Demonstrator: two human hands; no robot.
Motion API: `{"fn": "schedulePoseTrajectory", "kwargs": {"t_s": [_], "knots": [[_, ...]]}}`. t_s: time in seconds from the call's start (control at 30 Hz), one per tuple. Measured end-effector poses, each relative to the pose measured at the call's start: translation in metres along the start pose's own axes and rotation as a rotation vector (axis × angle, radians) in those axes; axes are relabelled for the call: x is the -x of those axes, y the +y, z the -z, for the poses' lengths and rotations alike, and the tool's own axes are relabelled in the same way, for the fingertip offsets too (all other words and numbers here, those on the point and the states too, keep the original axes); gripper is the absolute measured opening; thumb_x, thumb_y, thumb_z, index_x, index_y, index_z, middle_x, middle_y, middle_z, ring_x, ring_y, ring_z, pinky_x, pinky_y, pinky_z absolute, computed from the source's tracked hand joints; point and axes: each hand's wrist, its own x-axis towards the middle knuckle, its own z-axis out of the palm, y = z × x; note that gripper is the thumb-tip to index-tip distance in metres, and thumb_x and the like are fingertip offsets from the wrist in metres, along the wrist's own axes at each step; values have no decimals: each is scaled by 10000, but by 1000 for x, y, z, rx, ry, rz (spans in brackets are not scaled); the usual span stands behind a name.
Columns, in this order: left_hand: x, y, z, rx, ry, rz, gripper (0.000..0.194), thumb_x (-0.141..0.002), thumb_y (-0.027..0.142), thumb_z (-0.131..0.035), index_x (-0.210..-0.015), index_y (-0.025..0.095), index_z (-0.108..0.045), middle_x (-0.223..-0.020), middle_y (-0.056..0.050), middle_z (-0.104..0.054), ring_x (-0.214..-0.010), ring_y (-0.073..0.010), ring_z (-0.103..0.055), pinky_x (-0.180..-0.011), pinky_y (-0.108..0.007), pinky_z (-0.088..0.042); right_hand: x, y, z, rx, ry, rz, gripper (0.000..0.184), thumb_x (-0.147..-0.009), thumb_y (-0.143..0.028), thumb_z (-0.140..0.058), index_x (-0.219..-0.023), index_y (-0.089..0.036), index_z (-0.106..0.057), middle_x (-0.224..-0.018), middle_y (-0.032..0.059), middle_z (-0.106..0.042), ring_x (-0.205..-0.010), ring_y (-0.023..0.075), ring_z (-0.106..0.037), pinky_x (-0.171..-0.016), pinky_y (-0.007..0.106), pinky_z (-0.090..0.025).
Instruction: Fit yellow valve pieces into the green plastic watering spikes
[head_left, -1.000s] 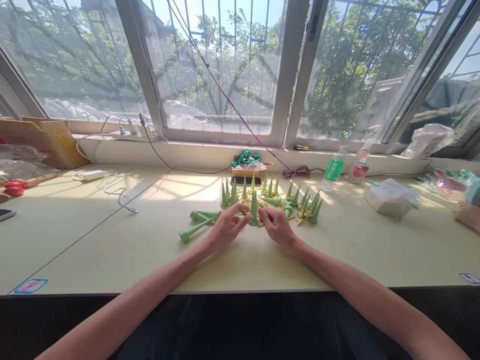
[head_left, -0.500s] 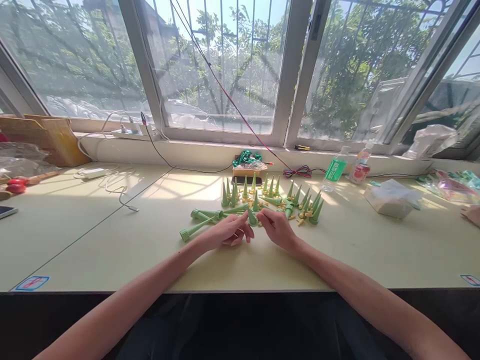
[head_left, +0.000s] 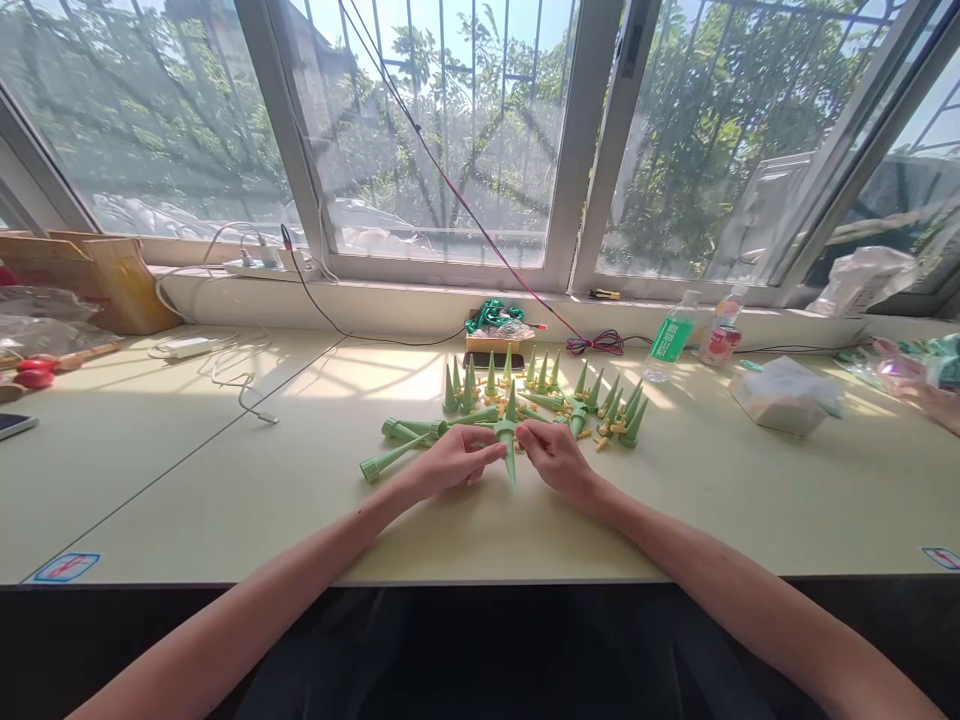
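Note:
My left hand (head_left: pixel 459 458) is closed on a green plastic watering spike (head_left: pixel 510 462), its wide cap upward and its pointed end toward me. Right beside the cap, my right hand (head_left: pixel 555 458) has its fingers pinched together; whatever they hold is too small or hidden. Behind my hands, several green spikes (head_left: pixel 632 425) stand point up on the table, with small yellow valve-like pieces (head_left: pixel 602 443) among them. More green spikes (head_left: pixel 391 458) lie on their sides by my left hand.
A black phone (head_left: pixel 484 360) and a small box of green cord (head_left: pixel 496 322) sit behind the spikes. To the right are a green-labelled bottle (head_left: pixel 670 340), a can (head_left: pixel 720 345) and a tissue pack (head_left: pixel 784 398). Another person's hand (head_left: pixel 937 403) shows at the right edge.
The spike in my left hand has turned from point up to point down, toward me. My left fingers have closed in around it. Another person's hand has come in at the right.

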Motion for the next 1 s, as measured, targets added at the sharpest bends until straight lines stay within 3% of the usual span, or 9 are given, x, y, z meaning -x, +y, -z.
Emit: {"fn": "schedulePoseTrajectory", "kwargs": {"t_s": [0.07,0.2,0.37,0.57,0.73,0.83,0.9,1.0], "knots": [[-1,1,-3,-79,85,-80,394,-819,535,-674,-785,153,-585,-505,58,-372,-438,-69,-325,-416,-204,-212,0,-2,0,-32,-5,-34,502,-986,-488,-403,-582,-191,-417,-504,-32,-379,-482,98,-333,-474,254,-265],[-2,4,-8,-226,253,-254,387,-790,513,-708,-847,136,-640,-774,-10,-525,-527,-62,-378,-460,-199,-341,-1,-2,-1,-106,-7,-92,532,-981,-519,-408,-566,-188,-453,-468,-23,-412,-452,102,-383,-447,246,-285],[-2,2,-8,-360,296,-348,337,-851,485,-653,-898,152,-683,-880,-39,-565,-556,-66,-403,-488,-193,-415,-1,1,-1,-158,-9,-106,532,-975,-523,-422,-563,-188,-454,-482,-18,-429,-438,97,-388,-432,242,-295],[-1,1,-8,-408,321,-393,317,-869,460,-643,-990,171,-691,-942,-59,-586,-574,-72,-431,-497,-196,-435,-2,-2,0,-148,1,-97,536,-973,-535,-421,-568,-185,-465,-487,-15,-440,-446,99,-394,-438,240,-303],[-6,0,-9,-305,392,-347,373,-850,473,-662,-1068,171,-629,-928,-39,-587,-500,-39,-409,-452,-187,-405,-4,-2,0,-95,104,-74,492,-976,-525,-422,-615,-193,-464,-497,-24,-416,-469,108,-383,-456,245,-295],[-6,2,-7,-114,309,-217,425,-883,554,-580,-925,133,-616,-778,-21,-585,-433,-37,-416,-391,-177,-348,-5,-2,2,-39,157,-44,479,-984,-505,-412,-619,-196,-433,-523,-26,-403,-488,108,-368,-482,253,-289],[-5,4,-5,28,187,-107,557,-905,634,-474,-814,106,-625,-681,-28,-573,-404,-52,-427,-359,-181,-309,-4,-3,3,13,161,-13,475,-990,-491,-402,-615,-199,-406,-530,-33,-371,-496,106,-336,-496,258,-277],[-3,9,-4,199,-14,32,708,-911,703,-360,-786,75,-662,-690,-71,-603,-418,-69,-442,-351,-187,-298,-3,-5,4,78,121,41,477,-997,-476,-380,-606,-206,-340,-538,-43,-316,-507,105,-276,-506,262,-255]]}}
